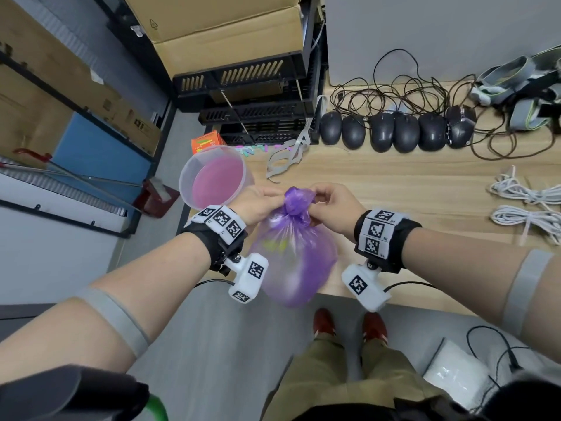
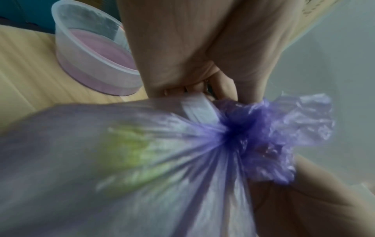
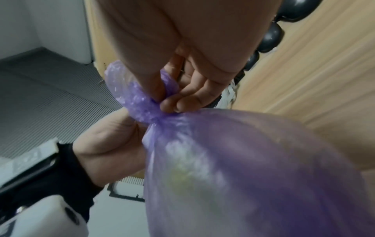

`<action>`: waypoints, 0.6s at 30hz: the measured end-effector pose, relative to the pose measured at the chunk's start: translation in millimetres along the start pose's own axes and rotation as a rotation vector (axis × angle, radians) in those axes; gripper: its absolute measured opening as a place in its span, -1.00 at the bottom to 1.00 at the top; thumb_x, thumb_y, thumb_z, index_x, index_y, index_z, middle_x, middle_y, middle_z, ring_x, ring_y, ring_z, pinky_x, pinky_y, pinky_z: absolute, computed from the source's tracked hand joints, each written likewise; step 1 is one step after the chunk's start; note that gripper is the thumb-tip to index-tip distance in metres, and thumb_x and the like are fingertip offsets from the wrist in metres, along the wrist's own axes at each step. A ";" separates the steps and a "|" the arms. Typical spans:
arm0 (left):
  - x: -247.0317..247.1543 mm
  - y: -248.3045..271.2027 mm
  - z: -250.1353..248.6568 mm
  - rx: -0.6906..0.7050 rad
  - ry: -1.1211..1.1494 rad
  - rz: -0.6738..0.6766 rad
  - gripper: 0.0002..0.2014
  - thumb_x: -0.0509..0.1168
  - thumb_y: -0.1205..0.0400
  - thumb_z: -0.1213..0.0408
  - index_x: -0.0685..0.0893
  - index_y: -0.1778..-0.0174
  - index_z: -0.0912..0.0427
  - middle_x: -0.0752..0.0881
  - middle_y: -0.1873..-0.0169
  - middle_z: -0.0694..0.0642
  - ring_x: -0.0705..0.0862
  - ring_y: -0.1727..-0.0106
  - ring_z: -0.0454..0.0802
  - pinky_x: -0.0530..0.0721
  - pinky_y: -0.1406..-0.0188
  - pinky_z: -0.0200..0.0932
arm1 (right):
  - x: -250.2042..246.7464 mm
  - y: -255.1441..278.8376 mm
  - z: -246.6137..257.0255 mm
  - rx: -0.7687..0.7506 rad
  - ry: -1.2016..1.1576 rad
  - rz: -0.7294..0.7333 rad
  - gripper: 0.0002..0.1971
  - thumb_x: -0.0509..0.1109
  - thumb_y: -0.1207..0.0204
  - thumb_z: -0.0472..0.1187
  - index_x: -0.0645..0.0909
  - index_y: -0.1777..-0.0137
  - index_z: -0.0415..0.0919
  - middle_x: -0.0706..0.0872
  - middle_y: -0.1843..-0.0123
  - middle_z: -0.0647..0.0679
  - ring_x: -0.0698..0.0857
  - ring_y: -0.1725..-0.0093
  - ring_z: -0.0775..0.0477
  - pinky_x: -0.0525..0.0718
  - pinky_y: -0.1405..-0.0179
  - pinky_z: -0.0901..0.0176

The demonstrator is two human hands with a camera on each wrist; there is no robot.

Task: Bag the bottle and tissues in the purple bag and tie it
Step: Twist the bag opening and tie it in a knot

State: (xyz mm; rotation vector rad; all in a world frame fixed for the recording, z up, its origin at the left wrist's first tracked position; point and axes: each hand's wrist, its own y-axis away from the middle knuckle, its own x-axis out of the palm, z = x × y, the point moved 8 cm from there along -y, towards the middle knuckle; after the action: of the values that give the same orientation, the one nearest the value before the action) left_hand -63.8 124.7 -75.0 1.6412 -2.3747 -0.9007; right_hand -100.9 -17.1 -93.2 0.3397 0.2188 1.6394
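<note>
Wooden counter [image 1: 394,183] behind | both hands pinch translucent purple plastic bag [image 1: 291,262] at knot [image 1: 293,208] | left hand [image 1: 255,205], right hand [image 1: 337,208] should pull tails apart evenly to cinch.

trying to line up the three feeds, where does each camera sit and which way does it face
Head: worn on the head, looking down at both hands pinching the purple bag at its knot; forearms, shoes show.
Left wrist: looks along the left hand at the knot; clear tub behind.
Right wrist: looks along the right hand; left hand below, computer mice behind.
All three share the knotted bag.
</note>
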 end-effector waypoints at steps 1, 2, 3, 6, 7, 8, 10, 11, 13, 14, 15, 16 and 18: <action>3.7 1.0 0.2 -0.006 0.023 0.027 -0.91 0.41 -0.55 0.49 0.78 0.25 0.27 0.79 0.51 0.03 0.71 0.47 -0.14 0.70 0.38 -0.31 | -2.7 -0.7 -1.6 0.002 -0.016 -0.019 -0.72 0.30 -0.40 -0.64 0.62 0.20 -0.24 0.68 0.35 -0.15 0.63 0.47 -0.07 0.71 0.44 0.15; 6.4 0.6 1.4 -0.019 0.016 0.044 -0.87 0.42 -0.55 0.47 0.78 0.30 0.25 0.77 0.54 0.02 0.68 0.50 -0.15 0.66 0.42 -0.32 | -5.0 -1.9 -3.6 0.007 -0.031 -0.041 -0.69 0.31 -0.39 -0.64 0.63 0.23 -0.19 0.69 0.33 -0.14 0.63 0.46 -0.07 0.69 0.45 0.15; 8.6 0.1 3.1 -0.028 -0.024 0.053 -0.79 0.43 -0.53 0.45 0.78 0.42 0.17 0.72 0.59 -0.01 0.63 0.53 -0.16 0.61 0.45 -0.32 | -6.3 -3.0 -4.5 0.011 -0.045 -0.057 -0.67 0.31 -0.39 -0.64 0.64 0.24 -0.16 0.70 0.30 -0.15 0.64 0.44 -0.05 0.69 0.45 0.17; 6.4 -2.5 5.5 -0.027 -0.121 -0.016 -0.60 0.40 -0.50 0.43 0.69 0.69 0.10 0.60 0.68 -0.07 0.49 0.55 -0.13 0.46 0.43 -0.24 | -6.0 -3.8 -0.5 0.047 -0.166 -0.048 -0.80 0.35 -0.40 -0.64 0.66 0.17 -0.36 0.70 0.26 -0.25 0.70 0.41 0.00 0.73 0.39 0.23; 3.3 -4.7 6.5 -0.021 -0.135 -0.048 -0.60 0.39 -0.50 0.43 0.67 0.69 0.10 0.58 0.69 -0.06 0.47 0.53 -0.09 0.43 0.40 -0.19 | -4.7 -2.7 1.0 0.076 -0.246 -0.008 -0.86 0.38 -0.40 -0.60 0.66 0.08 -0.46 0.71 0.24 -0.28 0.72 0.38 -0.02 0.76 0.33 0.24; 0.9 -6.2 6.2 -0.014 -0.148 -0.070 -0.60 0.37 -0.49 0.43 0.63 0.71 0.11 0.54 0.70 -0.05 0.43 0.52 -0.06 0.39 0.40 -0.15 | -3.4 -1.3 1.5 0.107 -0.315 0.040 -0.82 0.41 -0.41 -0.55 0.65 -0.02 -0.53 0.72 0.22 -0.30 0.75 0.34 -0.05 0.78 0.25 0.23; -0.1 -6.6 6.2 -0.017 -0.164 -0.088 -0.60 0.32 -0.45 0.41 0.54 0.74 0.09 0.46 0.72 -0.04 0.35 0.53 -0.04 0.29 0.44 -0.13 | 0.5 2.1 2.4 0.124 -0.333 0.133 -0.75 0.51 -0.40 -0.42 0.65 -0.07 -0.47 0.76 0.17 -0.28 0.77 0.23 -0.09 0.78 0.08 0.16; 1.7 -5.4 5.5 -0.022 -0.170 -0.084 -0.63 0.31 -0.41 0.37 0.51 0.75 0.09 0.44 0.72 -0.02 0.33 0.53 -0.03 0.25 0.45 -0.12 | 0.4 2.6 2.5 0.105 -0.247 0.141 -0.74 0.58 -0.35 -0.37 0.66 -0.02 -0.37 0.77 0.16 -0.25 0.76 0.19 -0.09 0.76 0.02 0.13; 6.4 -3.6 4.5 -0.030 -0.177 -0.068 -0.66 0.28 -0.34 0.33 0.46 0.78 0.09 0.40 0.72 -0.02 0.30 0.52 -0.02 0.22 0.46 -0.11 | -4.3 0.5 1.5 0.047 -0.052 0.091 -0.75 0.63 -0.28 -0.39 0.64 0.13 -0.27 0.73 0.24 -0.16 0.71 0.23 -0.06 0.74 0.06 0.10; 8.3 -3.0 4.1 -0.034 -0.181 -0.064 -0.62 0.29 -0.37 0.34 0.45 0.79 0.08 0.40 0.72 -0.02 0.30 0.52 -0.02 0.22 0.46 -0.11 | -7.4 -0.9 0.9 0.045 -0.032 0.061 -0.80 0.59 -0.31 -0.45 0.63 0.19 -0.27 0.71 0.32 -0.14 0.69 0.30 -0.07 0.73 0.14 0.10; 8.7 -2.9 4.7 -0.041 -0.189 -0.066 -0.57 0.32 -0.43 0.37 0.45 0.78 0.07 0.40 0.72 -0.02 0.30 0.50 -0.02 0.23 0.45 -0.12 | -11.1 -2.2 -0.9 0.061 -0.053 0.036 -0.83 0.52 -0.36 -0.51 0.63 0.25 -0.27 0.69 0.39 -0.13 0.67 0.38 -0.07 0.72 0.24 0.13; 8.8 -3.2 5.9 -0.048 -0.193 -0.062 -0.54 0.33 -0.48 0.39 0.45 0.77 0.06 0.42 0.71 -0.02 0.31 0.49 -0.01 0.25 0.43 -0.12 | -15.3 -3.9 -3.8 0.084 -0.100 0.022 -0.80 0.45 -0.41 -0.55 0.62 0.30 -0.26 0.67 0.46 -0.12 0.67 0.45 -0.04 0.71 0.35 0.19; 10.1 -1.7 5.6 -0.057 -0.195 -0.040 -0.56 0.36 -0.52 0.36 0.47 0.71 0.07 0.47 0.69 0.03 0.36 0.46 0.03 0.33 0.37 -0.12 | -20.9 -5.8 -8.3 0.154 -0.268 0.013 -0.73 0.32 -0.48 -0.61 0.57 0.32 -0.27 0.64 0.58 -0.06 0.66 0.57 0.03 0.68 0.53 0.30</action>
State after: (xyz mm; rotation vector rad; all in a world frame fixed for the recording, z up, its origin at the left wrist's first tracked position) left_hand -68.8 117.6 -82.8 1.6547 -2.4201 -1.1739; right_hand -96.9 -36.8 -104.7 0.6743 0.1399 1.5746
